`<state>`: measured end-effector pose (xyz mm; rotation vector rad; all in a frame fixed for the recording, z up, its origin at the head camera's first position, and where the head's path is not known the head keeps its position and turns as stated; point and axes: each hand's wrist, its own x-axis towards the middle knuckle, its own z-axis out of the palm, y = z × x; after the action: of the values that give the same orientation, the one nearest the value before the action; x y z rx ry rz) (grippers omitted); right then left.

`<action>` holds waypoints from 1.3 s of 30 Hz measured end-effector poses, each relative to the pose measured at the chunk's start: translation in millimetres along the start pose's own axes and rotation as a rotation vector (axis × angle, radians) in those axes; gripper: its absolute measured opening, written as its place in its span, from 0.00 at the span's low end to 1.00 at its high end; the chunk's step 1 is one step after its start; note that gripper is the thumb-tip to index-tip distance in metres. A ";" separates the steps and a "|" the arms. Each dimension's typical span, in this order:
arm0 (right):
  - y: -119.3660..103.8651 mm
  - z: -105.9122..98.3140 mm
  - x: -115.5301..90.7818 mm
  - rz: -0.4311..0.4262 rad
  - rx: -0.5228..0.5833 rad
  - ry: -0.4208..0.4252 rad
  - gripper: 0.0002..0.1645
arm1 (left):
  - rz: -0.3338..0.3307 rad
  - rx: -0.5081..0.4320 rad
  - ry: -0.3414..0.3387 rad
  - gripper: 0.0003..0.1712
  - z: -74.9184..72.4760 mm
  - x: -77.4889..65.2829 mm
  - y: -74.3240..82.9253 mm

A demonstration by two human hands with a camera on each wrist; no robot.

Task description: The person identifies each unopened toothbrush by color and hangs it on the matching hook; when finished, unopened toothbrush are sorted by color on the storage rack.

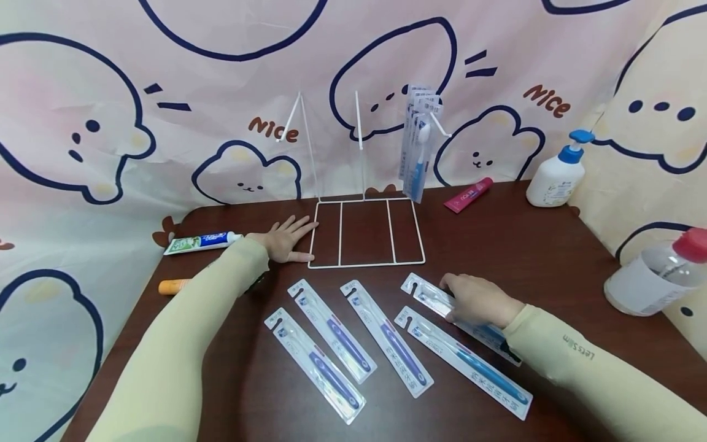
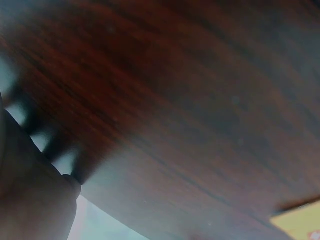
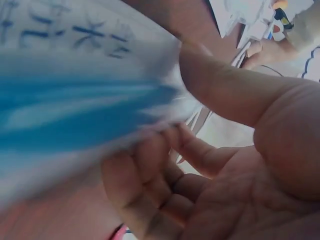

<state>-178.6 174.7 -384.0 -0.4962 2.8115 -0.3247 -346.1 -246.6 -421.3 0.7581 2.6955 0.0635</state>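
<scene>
My right hand (image 1: 477, 299) pinches a packaged blue toothbrush (image 3: 85, 110) between thumb and fingers, at the table's right side. In the head view that hand and the sleeve cover part of the pack. Below it lies another packaged blue toothbrush (image 1: 469, 365). Several packs with purple toothbrushes (image 1: 386, 334) are spread left of that one. With fingers spread, my left hand (image 1: 284, 240) rests by the left edge of a white wire rack (image 1: 367, 265), its fingertips at the wire. Several packaged toothbrushes (image 1: 417, 147) hang from the rack's right hook.
Left of the rack lie a toothpaste tube (image 1: 201, 242) and an orange tube (image 1: 172, 286), partly behind the left sleeve. A pink tube (image 1: 468, 195), a white pump bottle (image 1: 555, 178) and a red-capped bottle (image 1: 652, 279) are on the right. A patterned cloth (image 1: 232, 86) backs the table.
</scene>
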 end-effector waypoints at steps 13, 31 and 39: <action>14.0 -57.0 -15.9 -0.042 0.192 0.158 0.16 | 0.013 0.008 0.008 0.55 -4.3 -3.5 4.2; -23.7 -144.9 -2.1 -0.160 0.376 0.463 0.33 | 0.001 0.016 -0.003 0.55 -2.6 -3.1 1.8; -22.5 -150.2 19.1 -0.102 0.410 0.392 0.35 | 0.000 0.011 -0.009 0.55 -1.5 -2.7 2.0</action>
<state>-233.9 172.9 -241.2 -0.5257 2.9610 -1.0998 -343.5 -246.2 -418.8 0.7603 2.6890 0.0445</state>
